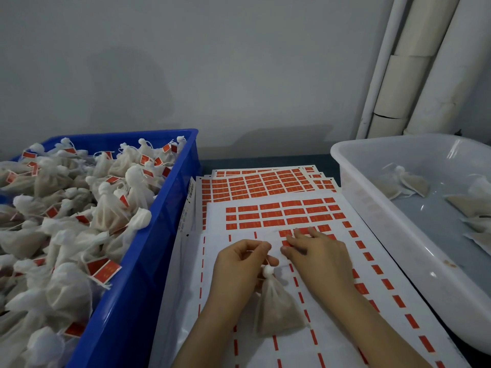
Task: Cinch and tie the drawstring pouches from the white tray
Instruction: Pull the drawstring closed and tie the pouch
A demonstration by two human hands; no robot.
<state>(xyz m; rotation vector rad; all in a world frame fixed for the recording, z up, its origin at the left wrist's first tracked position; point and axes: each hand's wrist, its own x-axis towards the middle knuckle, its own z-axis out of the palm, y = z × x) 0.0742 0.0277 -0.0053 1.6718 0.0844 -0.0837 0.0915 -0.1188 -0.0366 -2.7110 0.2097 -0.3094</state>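
Head view: I see a narrow lane of glossy label sheets (265, 197) between the blue crate (143, 261) and the white tray (377, 219). The left hand (239, 266) pinches the string of a gauzy, cone-shaped pouch (276, 309) lying there. The right hand (321, 261) has its fingertips on red labels — whether it is gripping one, I cannot tell.

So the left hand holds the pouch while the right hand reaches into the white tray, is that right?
Not quite: the head view shows the right hand on the red sticker sheet, outside the white tray; the left hand holds the pouch.
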